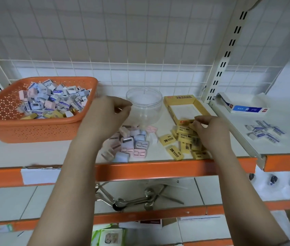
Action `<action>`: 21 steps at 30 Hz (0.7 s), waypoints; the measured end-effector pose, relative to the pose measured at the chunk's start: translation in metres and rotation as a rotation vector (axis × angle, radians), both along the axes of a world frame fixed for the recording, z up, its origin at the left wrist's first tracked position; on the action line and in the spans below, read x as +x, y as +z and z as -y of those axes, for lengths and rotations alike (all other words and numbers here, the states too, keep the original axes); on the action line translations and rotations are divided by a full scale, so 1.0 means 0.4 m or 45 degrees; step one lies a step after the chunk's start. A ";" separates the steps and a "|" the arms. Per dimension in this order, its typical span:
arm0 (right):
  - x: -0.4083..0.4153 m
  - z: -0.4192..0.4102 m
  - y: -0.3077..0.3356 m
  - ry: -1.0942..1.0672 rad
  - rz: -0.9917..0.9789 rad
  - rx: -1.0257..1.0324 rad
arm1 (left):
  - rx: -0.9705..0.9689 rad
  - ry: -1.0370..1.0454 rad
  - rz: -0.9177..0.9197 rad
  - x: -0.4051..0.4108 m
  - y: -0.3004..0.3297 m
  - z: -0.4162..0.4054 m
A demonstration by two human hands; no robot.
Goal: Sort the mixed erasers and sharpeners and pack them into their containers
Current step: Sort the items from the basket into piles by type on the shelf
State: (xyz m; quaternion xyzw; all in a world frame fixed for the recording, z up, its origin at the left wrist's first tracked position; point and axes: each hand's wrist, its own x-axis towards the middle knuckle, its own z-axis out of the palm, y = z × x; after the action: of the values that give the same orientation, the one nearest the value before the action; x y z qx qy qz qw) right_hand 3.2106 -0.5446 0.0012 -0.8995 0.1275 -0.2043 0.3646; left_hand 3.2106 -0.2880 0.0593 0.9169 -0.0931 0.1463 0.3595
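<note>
From the head camera, your right hand (210,132) has its fingers curled, pinching one small yellow rectangular eraser (191,125) at the near edge of the shallow yellow cardboard box (201,108), whose white floor shows bare just beyond your fingertips. Directly beneath and on the near side of that grip lies the loose pile of yellow erasers (185,141) with dark print, some under your palm, two lying apart towards your other arm. Your left hand (105,116) hangs above the shelf with its fingers bent in towards the thumb; motion blur hides whether anything small sits between them, so you cannot tell what it has hold of. Just past its fingertips stands the clear round plastic jar (145,103), open at the top, and below the hand, towards you, is the heap of pink and pale blue sharpeners (131,142) on the white shelf board (34,153). Off to the outer side of your left hand sits the orange perforated plastic basket (39,126), holding a mixed heap of small packaged pieces (55,98). Beyond your right hand, on the neighbouring shelf, lie a white and blue carton (245,105) and a few blue-and-white wrapped erasers (265,132).
</note>
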 end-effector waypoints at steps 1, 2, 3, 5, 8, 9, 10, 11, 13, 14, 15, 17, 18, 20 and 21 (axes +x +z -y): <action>-0.001 -0.016 0.005 0.008 0.019 0.014 | -0.010 0.010 0.015 0.005 0.004 -0.019; -0.003 -0.035 0.012 0.023 0.029 0.029 | -0.024 0.022 0.021 0.010 0.006 -0.040; -0.002 -0.058 0.018 0.042 0.041 0.039 | -0.038 0.032 0.021 0.016 0.008 -0.064; 0.003 -0.114 0.026 0.084 0.075 0.052 | -0.047 0.046 0.025 0.030 0.009 -0.116; 0.019 -0.220 0.033 0.134 0.150 0.102 | 0.002 0.069 0.051 0.054 0.014 -0.216; 0.027 -0.262 0.033 0.145 0.174 0.124 | 0.028 0.078 0.061 0.063 0.014 -0.257; 0.035 -0.305 0.033 0.155 0.197 0.150 | 0.051 0.083 0.068 0.074 0.014 -0.301; 0.043 -0.350 0.034 0.165 0.225 0.190 | 0.073 0.083 0.069 0.083 0.014 -0.346; 0.056 -0.441 0.038 0.187 0.276 0.284 | 0.131 0.081 0.056 0.103 0.016 -0.437; 0.062 -0.488 0.042 0.195 0.291 0.314 | 0.159 0.085 0.045 0.111 0.017 -0.481; 0.070 -0.533 0.048 0.203 0.296 0.331 | 0.182 0.094 0.033 0.117 0.018 -0.524; 0.088 -0.615 0.068 0.236 0.284 0.314 | 0.210 0.102 0.008 0.126 0.020 -0.598; 0.099 -0.651 0.080 0.266 0.270 0.272 | 0.216 0.101 -0.004 0.129 0.020 -0.630; 0.123 -0.701 0.108 0.330 0.192 0.107 | 0.219 0.088 -0.015 0.132 0.016 -0.674; 0.139 -0.722 0.123 0.367 0.122 -0.010 | 0.220 0.077 -0.015 0.133 0.015 -0.692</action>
State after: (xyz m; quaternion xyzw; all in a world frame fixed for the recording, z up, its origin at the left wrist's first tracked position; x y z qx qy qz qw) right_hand 3.2661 -0.2557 0.0503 -0.8991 -0.0214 -0.1931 0.3924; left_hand 3.2639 -0.0114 0.0653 0.9478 -0.0754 0.1430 0.2749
